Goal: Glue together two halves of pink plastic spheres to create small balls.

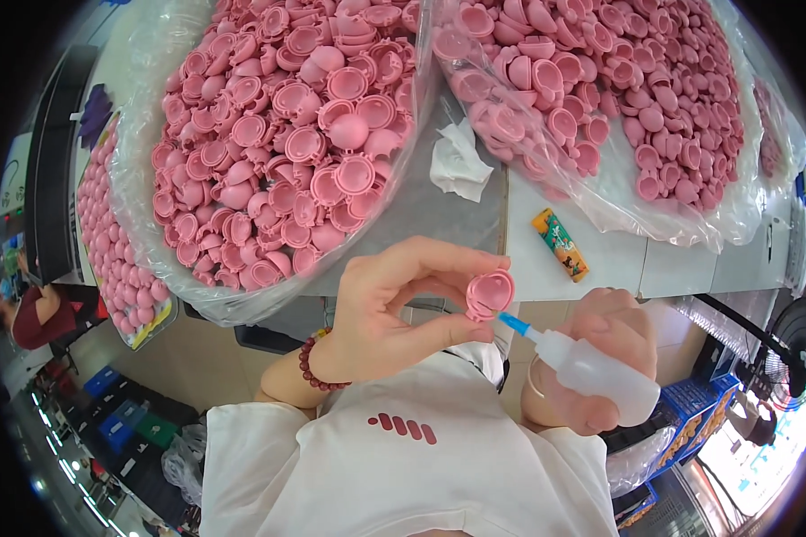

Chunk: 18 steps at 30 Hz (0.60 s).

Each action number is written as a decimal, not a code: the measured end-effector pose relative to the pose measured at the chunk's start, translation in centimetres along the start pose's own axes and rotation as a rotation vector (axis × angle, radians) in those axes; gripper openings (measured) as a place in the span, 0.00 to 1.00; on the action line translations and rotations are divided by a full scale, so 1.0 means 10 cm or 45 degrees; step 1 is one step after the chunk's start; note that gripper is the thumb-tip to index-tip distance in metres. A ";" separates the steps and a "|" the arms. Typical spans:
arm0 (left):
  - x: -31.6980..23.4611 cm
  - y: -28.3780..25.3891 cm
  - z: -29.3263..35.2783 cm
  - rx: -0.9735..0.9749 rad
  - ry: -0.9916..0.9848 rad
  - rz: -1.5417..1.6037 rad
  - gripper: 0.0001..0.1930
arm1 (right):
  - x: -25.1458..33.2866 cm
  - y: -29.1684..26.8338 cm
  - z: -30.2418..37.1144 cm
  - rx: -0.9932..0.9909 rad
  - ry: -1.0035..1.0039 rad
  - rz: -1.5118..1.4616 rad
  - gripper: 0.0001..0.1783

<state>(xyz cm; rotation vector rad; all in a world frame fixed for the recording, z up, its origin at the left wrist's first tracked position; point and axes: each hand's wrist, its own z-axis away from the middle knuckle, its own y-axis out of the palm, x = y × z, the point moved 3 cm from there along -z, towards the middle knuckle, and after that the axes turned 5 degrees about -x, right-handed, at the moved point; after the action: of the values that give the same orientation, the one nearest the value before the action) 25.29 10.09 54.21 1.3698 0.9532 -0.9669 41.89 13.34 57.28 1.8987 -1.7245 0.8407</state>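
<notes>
Between the thumb and fingertips of my left hand is a small pink plastic half shell, its hollow side facing me. My right hand is wrapped round a translucent white squeeze bottle that lies tilted in the grip. The bottle's blue nozzle tip points at the lower rim of the shell, very near or touching it; I cannot tell which. Whether any liquid comes out is too small to see.
Two clear plastic bags heaped with pink half shells cover much of the table. A crumpled white tissue and a small green-and-orange packet lie near its front edge. A tray of pink pieces stands left; a fan is right.
</notes>
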 end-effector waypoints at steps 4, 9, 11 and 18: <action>0.00 0.00 0.02 -0.009 0.012 0.001 0.23 | 0.04 0.01 -0.03 -0.014 0.042 0.005 0.29; -0.02 -0.01 0.01 -0.003 0.025 -0.012 0.24 | 0.03 0.03 -0.01 0.030 0.043 0.064 0.36; -0.03 -0.01 0.01 0.001 0.026 -0.020 0.24 | 0.01 0.01 0.00 -0.020 -0.022 0.046 0.36; -0.04 -0.01 0.02 0.020 0.043 -0.068 0.23 | 0.02 0.06 0.00 0.017 0.060 0.116 0.37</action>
<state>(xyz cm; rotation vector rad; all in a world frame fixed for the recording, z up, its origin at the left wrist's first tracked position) 25.05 9.94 54.53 1.3838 1.0140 -0.9960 41.34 13.12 57.35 1.8057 -1.7929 0.9254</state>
